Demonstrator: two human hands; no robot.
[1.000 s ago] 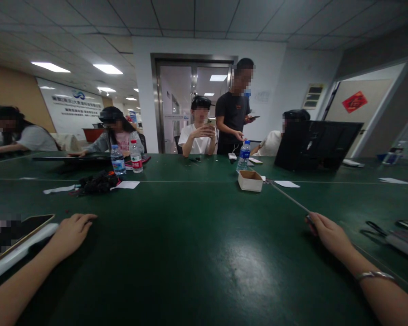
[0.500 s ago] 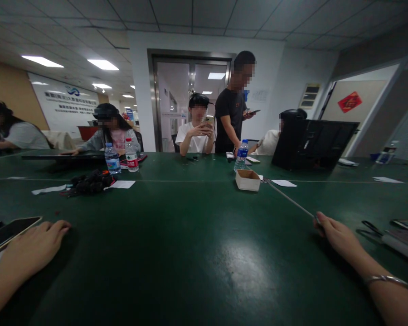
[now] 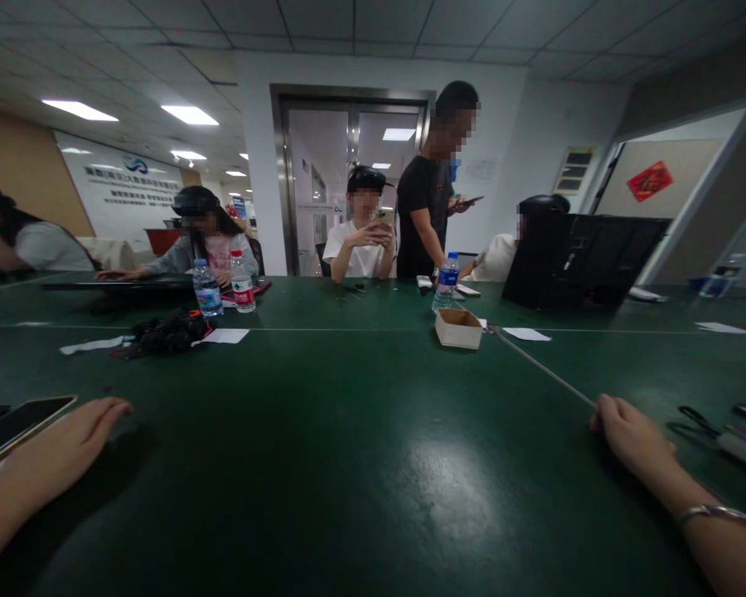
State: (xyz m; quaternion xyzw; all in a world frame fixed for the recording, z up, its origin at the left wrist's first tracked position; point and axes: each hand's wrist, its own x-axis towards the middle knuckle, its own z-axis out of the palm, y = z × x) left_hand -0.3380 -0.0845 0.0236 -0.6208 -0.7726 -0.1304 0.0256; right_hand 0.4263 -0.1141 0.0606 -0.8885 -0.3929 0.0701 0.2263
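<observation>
at the far left, a phone [image 3: 28, 423] lies near the edge of view above the green table [image 3: 323, 398], its near side partly hidden by the person's left hand [image 3: 62, 444]. this hand is loosely stretched out, fingers side by side and pointing rightward; whether it touches the phone cannot be told. beyond it, a white strip [image 3: 93, 345] reaches a dark bundle [image 3: 167, 333], with a paper slip [image 3: 227, 336] at the bundle's right. farther back, a blue-capped bottle [image 3: 207, 292] and a red-capped bottle [image 3: 242, 288] stand upright, close together. past the middle, a small open-topped box [image 3: 458, 333] sits just in front of a blue-labelled bottle [image 3: 446, 286]. a paper sheet [image 3: 526, 334] lies to the box's right, and a black monitor [image 3: 584, 261] stands behind that. a thin pale cord [image 3: 547, 369] slants from near the box to the right hand [image 3: 634, 435]. its fingers are curled in, knuckles up, at the cord's near end; whether they pinch it cannot be told. a bracelet [image 3: 718, 514] circles that wrist, and a black loop [image 3: 699, 421] lies farther right.
</observation>
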